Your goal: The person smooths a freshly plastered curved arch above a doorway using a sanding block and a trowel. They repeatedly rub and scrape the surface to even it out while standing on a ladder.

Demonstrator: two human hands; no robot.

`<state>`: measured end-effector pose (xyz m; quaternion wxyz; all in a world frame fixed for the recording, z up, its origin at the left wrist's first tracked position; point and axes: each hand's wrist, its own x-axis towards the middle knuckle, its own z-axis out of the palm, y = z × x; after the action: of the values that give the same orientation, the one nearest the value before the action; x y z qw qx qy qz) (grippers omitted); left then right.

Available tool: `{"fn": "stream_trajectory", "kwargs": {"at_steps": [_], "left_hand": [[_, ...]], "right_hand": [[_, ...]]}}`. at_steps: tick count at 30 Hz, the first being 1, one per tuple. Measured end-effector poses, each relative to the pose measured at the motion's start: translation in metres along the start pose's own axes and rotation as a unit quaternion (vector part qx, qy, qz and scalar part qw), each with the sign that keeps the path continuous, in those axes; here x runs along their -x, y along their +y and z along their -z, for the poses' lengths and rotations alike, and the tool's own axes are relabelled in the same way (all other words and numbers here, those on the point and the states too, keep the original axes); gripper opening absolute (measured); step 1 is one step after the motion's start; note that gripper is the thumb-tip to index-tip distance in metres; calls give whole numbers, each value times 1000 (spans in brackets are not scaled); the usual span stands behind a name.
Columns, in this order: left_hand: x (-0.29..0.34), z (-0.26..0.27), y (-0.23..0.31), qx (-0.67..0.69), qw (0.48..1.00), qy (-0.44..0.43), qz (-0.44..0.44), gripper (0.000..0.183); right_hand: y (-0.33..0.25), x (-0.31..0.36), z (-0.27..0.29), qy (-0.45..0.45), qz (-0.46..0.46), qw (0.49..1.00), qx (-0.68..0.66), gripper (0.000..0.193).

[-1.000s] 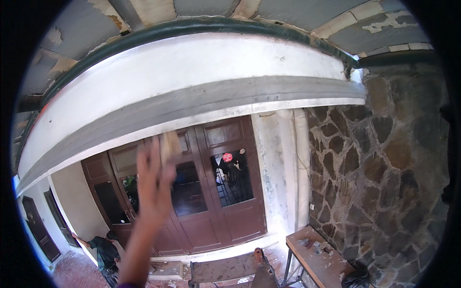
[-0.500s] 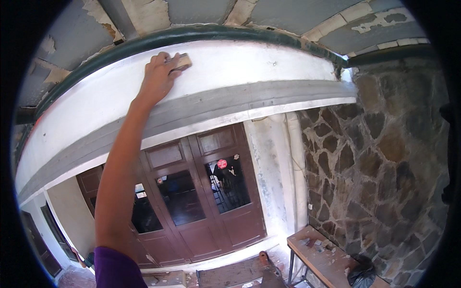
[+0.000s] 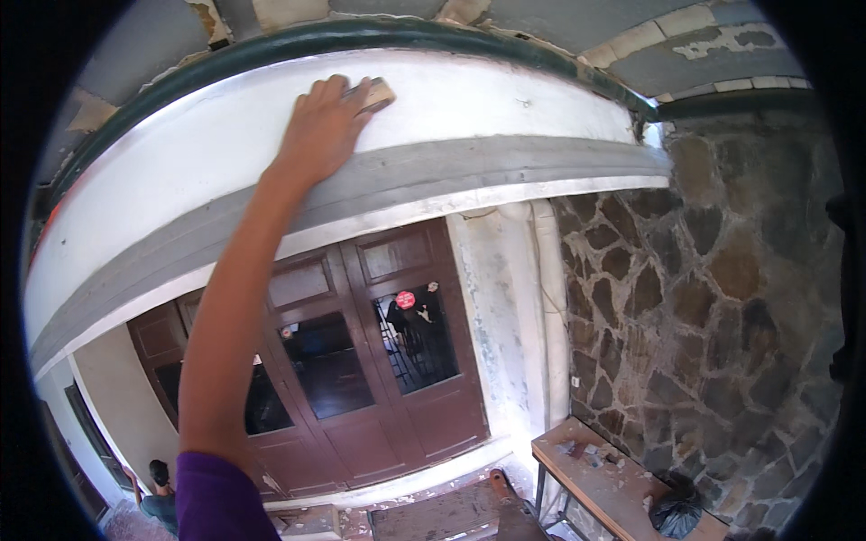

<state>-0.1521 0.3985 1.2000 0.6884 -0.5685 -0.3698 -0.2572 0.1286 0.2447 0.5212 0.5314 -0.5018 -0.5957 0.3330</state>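
My left hand (image 3: 323,126) reaches up to the white plastered band (image 3: 469,99) above the doors. Its fingers and thumb are closed around a small tan sanding block (image 3: 379,96), which rests against the white surface just under the dark green pipe (image 3: 397,34). My bare left forearm and purple sleeve (image 3: 216,496) cross in front of the brown doors. My right hand is out of view. At the lower edge is a tool with an orange-brown handle (image 3: 500,485) and a grey lower part; whether anything holds it is hidden.
A grey ledge (image 3: 469,164) runs below the white band. At lower right, a bench (image 3: 577,451) bears debris and a black plastic bag (image 3: 677,516). A stone wall (image 3: 695,298) closes the right side. Another person (image 3: 161,496) is at the far lower left.
My left hand has slid the sanding block to the right and slightly up in the picture. The view has shifted a little, and more of the other person shows at lower left.
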Motion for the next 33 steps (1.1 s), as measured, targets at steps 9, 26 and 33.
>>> {"fn": "stream_trajectory", "kwargs": {"at_steps": [9, 26, 33], "left_hand": [[-22, -15, 4, -49, 999, 1, -7, 51], [-40, -4, 35, -2, 1000, 24, 9, 45], [-44, -1, 43, -10, 1000, -14, 5, 48]], "right_hand": [[17, 4, -7, 61, 66, 995, 44, 41], [53, 6, -6, 28, 89, 993, 72, 55], [52, 3, 2, 30, 160, 983, 80, 56]]}}
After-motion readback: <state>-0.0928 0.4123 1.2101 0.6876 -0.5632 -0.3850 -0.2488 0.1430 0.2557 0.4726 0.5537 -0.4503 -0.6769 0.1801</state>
